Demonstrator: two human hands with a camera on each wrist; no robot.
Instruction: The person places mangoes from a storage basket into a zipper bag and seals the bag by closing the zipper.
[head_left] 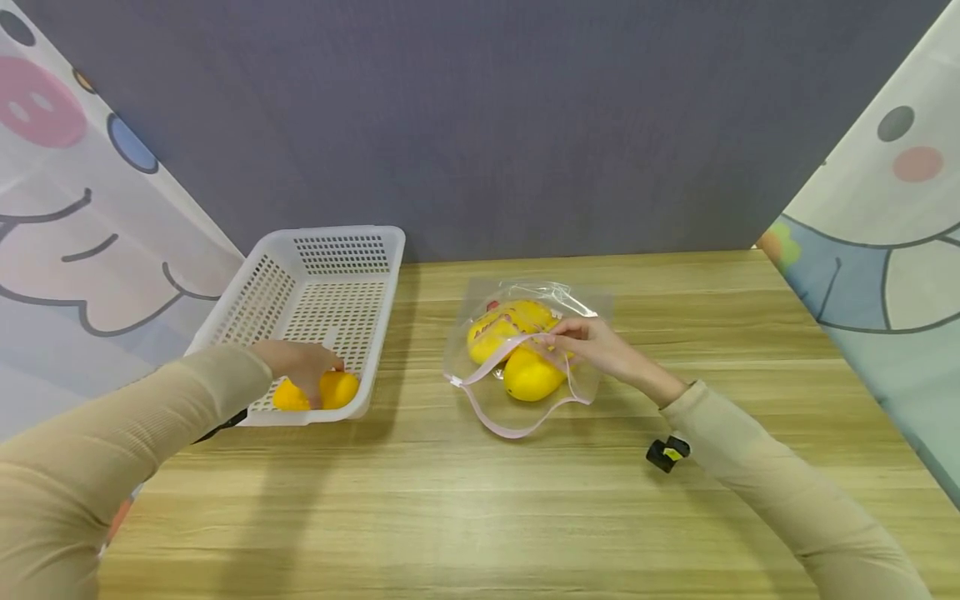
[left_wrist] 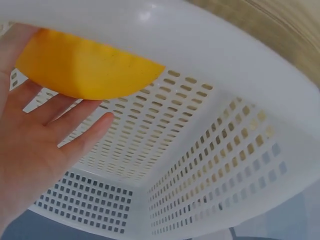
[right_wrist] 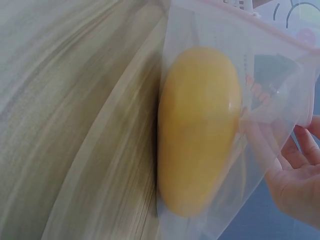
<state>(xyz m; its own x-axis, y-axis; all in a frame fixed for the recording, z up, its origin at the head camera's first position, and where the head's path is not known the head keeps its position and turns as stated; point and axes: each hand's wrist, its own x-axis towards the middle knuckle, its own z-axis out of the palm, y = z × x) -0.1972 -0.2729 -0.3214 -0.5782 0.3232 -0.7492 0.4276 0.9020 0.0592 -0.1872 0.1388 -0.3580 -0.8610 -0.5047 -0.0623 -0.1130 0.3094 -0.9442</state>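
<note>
Head view: a person's left grip [head_left: 296,367] is wrapped round a mango [head_left: 341,389] inside the white basket [head_left: 385,319], as the right grip [head_left: 596,347] pinches the edge of a clear bag [head_left: 510,432] on the desk [head_left: 465,517], at least two mangoes [head_left: 532,377] within. Holding that mouth wide, with the mango cupped from beneath, should guard against snags and bruises.

"Bright?"
"Yes, from above; the bench [head_left: 483,508] gleams, with soft shadows."
"Glare?"
"Streaks on the bag [head_left: 512,432]."
"Clarity?"
"Right wrist view hazy; left bows the basket [left_wrist: 245,60]."
</note>
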